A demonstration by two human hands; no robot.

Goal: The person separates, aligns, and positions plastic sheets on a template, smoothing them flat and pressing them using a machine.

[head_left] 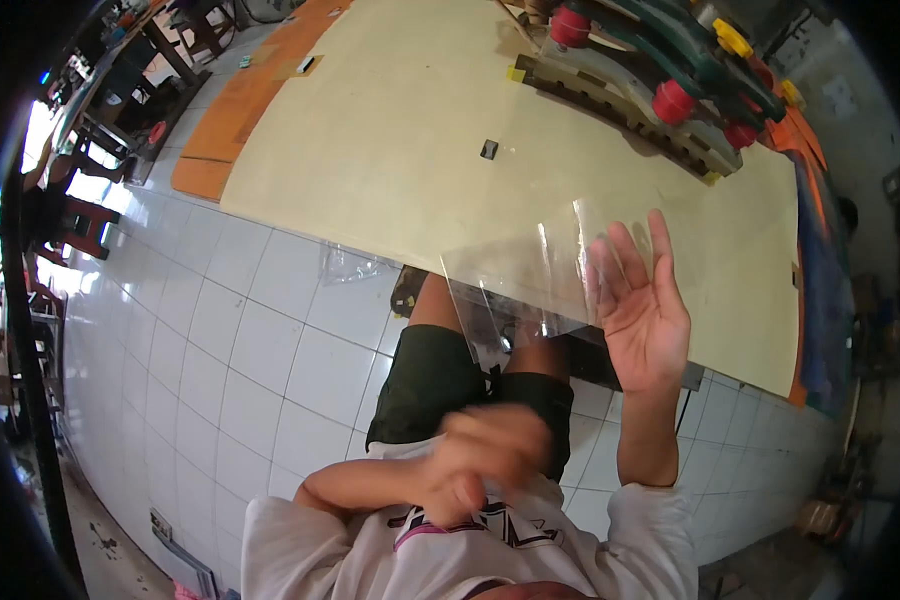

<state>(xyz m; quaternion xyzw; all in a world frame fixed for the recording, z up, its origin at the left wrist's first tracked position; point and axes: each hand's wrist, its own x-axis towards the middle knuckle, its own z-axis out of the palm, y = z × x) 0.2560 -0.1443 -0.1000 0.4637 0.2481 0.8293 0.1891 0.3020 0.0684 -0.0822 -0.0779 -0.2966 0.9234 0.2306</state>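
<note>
I seemingly handled clear plastic film over the bench's near edge, right hand unclenched, likely needing to pinch, left hand's grip too blurred to tell.

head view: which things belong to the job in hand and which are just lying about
Likely in the job:
clear plastic, at the open right hand
table, under part of the plastic

Apparently just lying about:
small black piece, on the table
red stool, on the floor
</note>
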